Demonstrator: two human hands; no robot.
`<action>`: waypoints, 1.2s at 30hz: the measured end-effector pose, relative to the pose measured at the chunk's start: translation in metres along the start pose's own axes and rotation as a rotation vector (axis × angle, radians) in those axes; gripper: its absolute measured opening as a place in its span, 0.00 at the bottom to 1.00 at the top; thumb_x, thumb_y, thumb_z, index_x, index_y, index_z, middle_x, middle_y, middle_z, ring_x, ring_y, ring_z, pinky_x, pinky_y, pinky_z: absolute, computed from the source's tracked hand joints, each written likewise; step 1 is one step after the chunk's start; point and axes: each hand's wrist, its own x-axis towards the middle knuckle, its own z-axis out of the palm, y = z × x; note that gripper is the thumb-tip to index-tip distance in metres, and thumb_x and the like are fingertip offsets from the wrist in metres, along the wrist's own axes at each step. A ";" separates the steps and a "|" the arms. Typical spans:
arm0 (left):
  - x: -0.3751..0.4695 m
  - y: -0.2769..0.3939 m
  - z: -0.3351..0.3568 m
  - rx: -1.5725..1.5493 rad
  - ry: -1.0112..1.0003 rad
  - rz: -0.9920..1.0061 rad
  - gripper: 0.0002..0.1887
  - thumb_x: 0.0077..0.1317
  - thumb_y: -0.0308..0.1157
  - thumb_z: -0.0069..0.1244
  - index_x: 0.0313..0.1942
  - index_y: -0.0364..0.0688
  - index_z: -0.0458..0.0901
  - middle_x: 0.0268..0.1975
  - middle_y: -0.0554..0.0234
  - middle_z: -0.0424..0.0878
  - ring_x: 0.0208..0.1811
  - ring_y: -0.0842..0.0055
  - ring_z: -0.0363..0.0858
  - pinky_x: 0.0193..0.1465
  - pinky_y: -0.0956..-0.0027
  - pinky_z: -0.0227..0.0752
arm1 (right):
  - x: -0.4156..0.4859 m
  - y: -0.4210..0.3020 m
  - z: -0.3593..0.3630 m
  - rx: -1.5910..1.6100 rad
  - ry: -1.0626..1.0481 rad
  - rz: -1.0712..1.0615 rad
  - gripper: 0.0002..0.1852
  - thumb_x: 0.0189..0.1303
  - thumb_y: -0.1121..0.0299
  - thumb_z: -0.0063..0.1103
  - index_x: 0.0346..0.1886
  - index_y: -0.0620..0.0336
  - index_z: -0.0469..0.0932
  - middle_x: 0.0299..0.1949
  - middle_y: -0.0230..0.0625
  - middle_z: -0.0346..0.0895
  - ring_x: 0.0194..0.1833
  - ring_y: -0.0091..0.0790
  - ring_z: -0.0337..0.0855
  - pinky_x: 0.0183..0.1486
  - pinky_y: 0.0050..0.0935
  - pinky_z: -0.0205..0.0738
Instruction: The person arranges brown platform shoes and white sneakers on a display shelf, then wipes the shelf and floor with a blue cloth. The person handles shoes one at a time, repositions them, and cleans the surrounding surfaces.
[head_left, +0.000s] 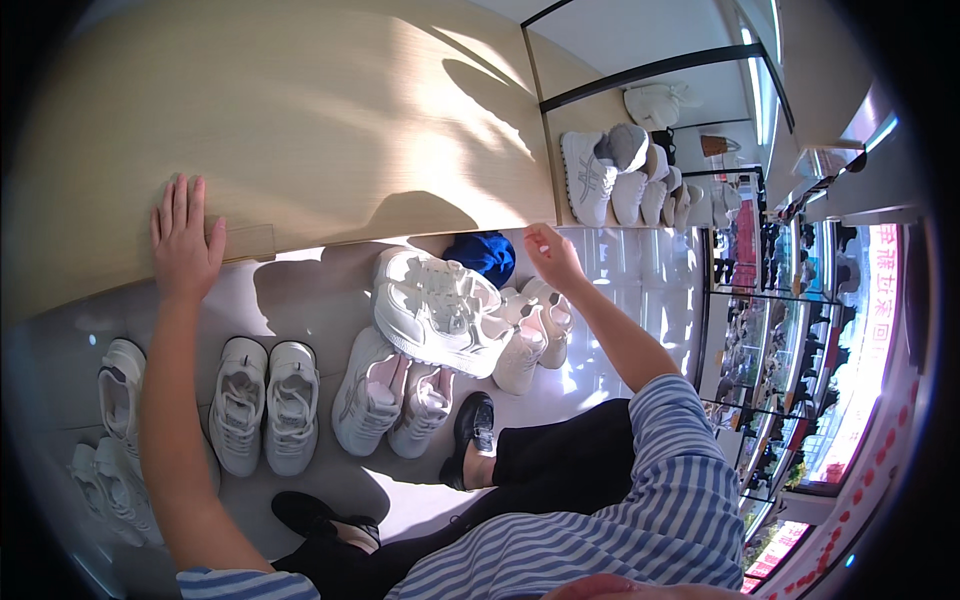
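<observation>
My left hand (186, 244) rests palm down, fingers spread, on a pale wood-grain shelf board (300, 150). Beside its thumb, a small clear plate (251, 242) lies at the board's edge. My right hand (553, 256) has its fingers curled at the board's front edge, by the right corner; whether it grips the edge is unclear. Between my arms, a pair of white chunky sneakers (442, 311) is stacked on other shoes. Under it are white sneakers (367, 397) and cream sneakers (525, 337). Bunched dark blue fabric (484, 259) lies just left of my right hand.
White laced sneakers (262, 409) stand paired on the tiled floor (330, 300), with several more white shoes (112, 480) at far left. Shoes line a neighbouring shelf (592, 180). My feet wear black loafers (474, 427). Display racks (780, 360) stand at right.
</observation>
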 end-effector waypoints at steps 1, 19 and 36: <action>0.001 -0.001 0.000 -0.018 0.030 0.019 0.30 0.67 0.47 0.42 0.68 0.50 0.61 0.70 0.61 0.59 0.72 0.64 0.54 0.73 0.54 0.46 | 0.010 0.018 -0.007 -0.052 0.101 -0.015 0.15 0.59 0.65 0.56 0.48 0.60 0.75 0.44 0.42 0.80 0.42 0.36 0.82 0.42 0.33 0.76; 0.001 -0.002 0.000 -0.009 -0.003 0.027 0.30 0.65 0.45 0.43 0.67 0.50 0.62 0.70 0.61 0.60 0.71 0.64 0.56 0.72 0.53 0.48 | 0.005 0.035 -0.001 0.841 -0.314 0.670 0.21 0.53 0.75 0.55 0.53 0.67 0.72 0.41 0.37 0.77 0.43 0.30 0.78 0.47 0.26 0.74; 0.014 -0.151 0.018 -0.031 0.035 -0.239 0.27 0.71 0.45 0.41 0.65 0.40 0.65 0.66 0.48 0.65 0.67 0.54 0.61 0.69 0.57 0.54 | 0.094 0.048 0.012 -0.473 0.176 -0.142 0.40 0.62 0.43 0.47 0.72 0.56 0.52 0.73 0.56 0.42 0.72 0.58 0.44 0.71 0.49 0.42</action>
